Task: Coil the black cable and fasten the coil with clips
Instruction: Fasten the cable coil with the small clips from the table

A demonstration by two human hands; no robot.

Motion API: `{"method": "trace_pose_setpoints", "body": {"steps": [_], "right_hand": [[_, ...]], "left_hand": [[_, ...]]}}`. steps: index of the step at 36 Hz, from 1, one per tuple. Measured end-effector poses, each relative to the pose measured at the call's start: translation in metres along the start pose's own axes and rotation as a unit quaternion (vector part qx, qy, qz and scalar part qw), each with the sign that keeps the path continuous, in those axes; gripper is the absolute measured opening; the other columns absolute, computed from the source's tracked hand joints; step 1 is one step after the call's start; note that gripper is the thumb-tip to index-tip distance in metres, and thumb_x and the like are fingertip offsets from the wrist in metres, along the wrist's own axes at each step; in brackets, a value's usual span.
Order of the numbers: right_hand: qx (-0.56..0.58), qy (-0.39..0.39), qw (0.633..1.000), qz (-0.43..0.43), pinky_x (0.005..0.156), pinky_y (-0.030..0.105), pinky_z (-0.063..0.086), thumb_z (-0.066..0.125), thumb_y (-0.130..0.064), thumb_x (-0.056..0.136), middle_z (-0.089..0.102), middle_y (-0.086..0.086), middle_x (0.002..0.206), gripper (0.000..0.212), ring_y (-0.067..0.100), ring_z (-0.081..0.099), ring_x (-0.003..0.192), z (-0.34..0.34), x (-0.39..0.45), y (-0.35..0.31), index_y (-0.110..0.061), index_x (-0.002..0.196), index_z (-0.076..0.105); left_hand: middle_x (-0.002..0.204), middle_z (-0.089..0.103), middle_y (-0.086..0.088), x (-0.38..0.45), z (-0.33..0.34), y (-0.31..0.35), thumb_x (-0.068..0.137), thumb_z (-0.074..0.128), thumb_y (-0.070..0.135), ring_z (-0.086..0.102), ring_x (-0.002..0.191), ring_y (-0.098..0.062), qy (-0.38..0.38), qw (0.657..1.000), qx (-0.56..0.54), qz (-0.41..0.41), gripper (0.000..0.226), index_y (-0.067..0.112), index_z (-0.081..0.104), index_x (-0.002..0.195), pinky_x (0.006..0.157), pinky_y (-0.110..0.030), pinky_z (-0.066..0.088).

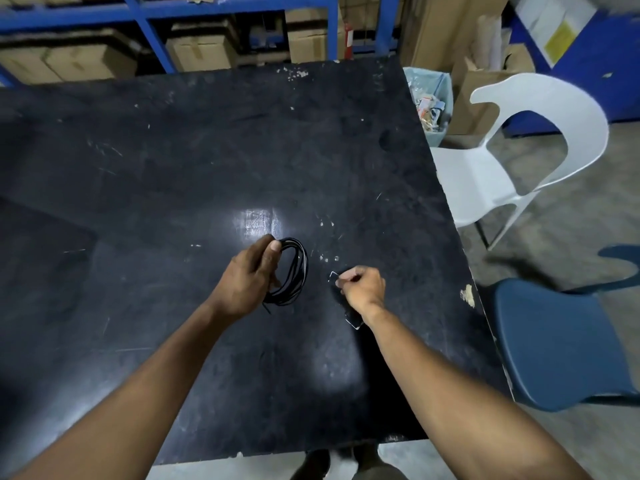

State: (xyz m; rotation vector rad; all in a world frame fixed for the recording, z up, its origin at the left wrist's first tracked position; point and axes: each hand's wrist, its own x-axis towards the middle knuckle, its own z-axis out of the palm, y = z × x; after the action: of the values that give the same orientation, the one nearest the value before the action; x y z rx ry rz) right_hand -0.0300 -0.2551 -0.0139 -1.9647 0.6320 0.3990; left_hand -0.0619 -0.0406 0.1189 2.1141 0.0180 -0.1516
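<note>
Above the scratched black tabletop point(214, 161), the left hand point(247, 277) holds the wound coil of thin black cable point(294, 271) upright, the loops gathered into an oval ring with a short loose end trailing at the bottom. The left grip is closed around the near side of the coil, thumb pressed across the strands at the top and fingers wrapped behind. The right hand point(363, 285) hovers just beside the coil, apart from it, its thumb and fingertips pinched on a small clear clip point(333, 276) with a pale outline. A second clear piece point(355, 322) lies on the tabletop beneath the right wrist; its exact form cannot be told. The coiling step appears complete, and the fastening step is in hand. The next move calls for bringing the clip across to the free side of the coil and closing it over all the strands while the left grip keeps the loops bunched. Both forearms extend forward from the near edge, left wrist turned inward, right wrist bent slightly downward.
</note>
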Motion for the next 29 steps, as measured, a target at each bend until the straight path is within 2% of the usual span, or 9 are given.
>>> {"method": "trace_pose_setpoints", "body": {"steps": [2, 6, 9, 13, 15, 18, 24, 27, 29], "right_hand": [[-0.005, 0.014, 0.998, -0.068, 0.073, 0.018, 0.051, 0.083, -0.011, 0.077, 0.077, -0.006, 0.070, 0.013, 0.012, 0.074, 0.076, -0.009, -0.007, -0.009, -0.021, 0.070, 0.078], [0.055, 0.036, 0.984, -0.166, 0.070, 0.024, 0.055, 0.080, -0.002, 0.077, 0.078, -0.004, 0.067, 0.018, 0.004, 0.070, 0.061, -0.035, -0.030, -0.036, -0.019, 0.072, 0.078], [0.158, 0.023, 0.967, -0.199, 0.074, 0.030, 0.062, 0.079, 0.005, 0.081, 0.080, 0.004, 0.069, 0.021, 0.012, 0.077, 0.066, -0.056, -0.059, -0.061, -0.015, 0.077, 0.077], [0.258, -0.032, 0.939, -0.225, 0.065, 0.019, 0.057, 0.080, 0.005, 0.084, 0.079, 0.005, 0.067, 0.015, 0.018, 0.080, 0.070, -0.074, -0.104, -0.090, -0.008, 0.083, 0.075], [0.270, -0.043, 0.936, -0.224, 0.065, 0.020, 0.058, 0.081, 0.003, 0.085, 0.079, 0.006, 0.066, 0.013, 0.021, 0.080, 0.071, -0.076, -0.123, -0.100, -0.009, 0.083, 0.076], [0.291, -0.041, 0.937, -0.191, 0.065, 0.024, 0.060, 0.082, 0.003, 0.084, 0.078, 0.006, 0.067, 0.011, 0.029, 0.081, 0.073, -0.071, -0.143, -0.107, -0.006, 0.082, 0.076], [0.353, -0.019, 0.930, -0.099, 0.072, 0.036, 0.063, 0.080, 0.008, 0.085, 0.075, 0.013, 0.070, 0.007, 0.040, 0.080, 0.078, -0.057, -0.155, -0.115, 0.002, 0.084, 0.077], [0.376, -0.023, 0.922, -0.087, 0.067, 0.029, 0.062, 0.080, 0.007, 0.085, 0.074, 0.015, 0.075, 0.007, 0.034, 0.081, 0.074, -0.054, -0.159, -0.121, 0.001, 0.084, 0.076], [0.387, -0.027, 0.918, -0.088, 0.065, 0.026, 0.061, 0.080, 0.006, 0.085, 0.075, 0.015, 0.077, 0.006, 0.030, 0.080, 0.072, -0.054, -0.160, -0.124, 0.001, 0.084, 0.077]], "left_hand": [[0.069, 0.044, 0.004, 0.001, 0.000, 0.003, 0.110, 0.041, 0.044, 0.047, 0.054, -0.010, 0.011, 1.000, 0.000, 0.007, 0.042, 0.013, 0.046, 0.083, 0.056, -0.035, 0.050], [0.071, 0.045, 0.003, 0.002, -0.002, 0.011, 0.112, 0.040, 0.039, 0.046, 0.064, -0.017, 0.023, 0.999, 0.027, 0.009, 0.039, 0.013, 0.045, 0.082, 0.063, -0.051, 0.048], [0.071, 0.042, 0.002, 0.002, -0.002, 0.019, 0.112, 0.039, 0.037, 0.041, 0.067, -0.015, 0.041, 0.998, 0.050, 0.024, 0.042, 0.007, 0.043, 0.083, 0.064, -0.041, 0.040], [0.071, 0.043, 0.002, 0.005, 0.005, 0.026, 0.112, 0.039, 0.032, 0.039, 0.068, -0.013, 0.078, 0.994, 0.071, 0.024, 0.038, 0.008, 0.041, 0.083, 0.064, -0.033, 0.032], [0.066, 0.041, 0.007, 0.005, 0.008, 0.032, 0.112, 0.040, 0.030, 0.039, 0.063, -0.010, 0.100, 0.991, 0.080, 0.029, 0.035, 0.015, 0.038, 0.081, 0.061, -0.031, 0.028], [0.062, 0.039, 0.009, 0.003, 0.012, 0.042, 0.112, 0.038, 0.032, 0.047, 0.060, -0.001, 0.131, 0.987, 0.083, 0.048, 0.038, 0.028, 0.030, 0.075, 0.057, -0.026, 0.031], [0.062, 0.044, 0.008, -0.002, 0.012, 0.056, 0.110, 0.029, 0.046, 0.049, 0.059, -0.009, 0.153, 0.977, 0.114, 0.095, 0.033, 0.028, 0.033, 0.083, 0.051, -0.023, 0.029], [0.066, 0.044, 0.009, -0.005, 0.010, 0.060, 0.110, 0.027, 0.048, 0.048, 0.061, -0.011, 0.149, 0.972, 0.128, 0.126, 0.032, 0.031, 0.031, 0.084, 0.053, -0.020, 0.026], [0.070, 0.044, 0.010, -0.007, 0.009, 0.062, 0.110, 0.028, 0.047, 0.046, 0.060, -0.011, 0.142, 0.971, 0.133, 0.136, 0.029, 0.035, 0.030, 0.084, 0.057, -0.030, 0.029]]}}
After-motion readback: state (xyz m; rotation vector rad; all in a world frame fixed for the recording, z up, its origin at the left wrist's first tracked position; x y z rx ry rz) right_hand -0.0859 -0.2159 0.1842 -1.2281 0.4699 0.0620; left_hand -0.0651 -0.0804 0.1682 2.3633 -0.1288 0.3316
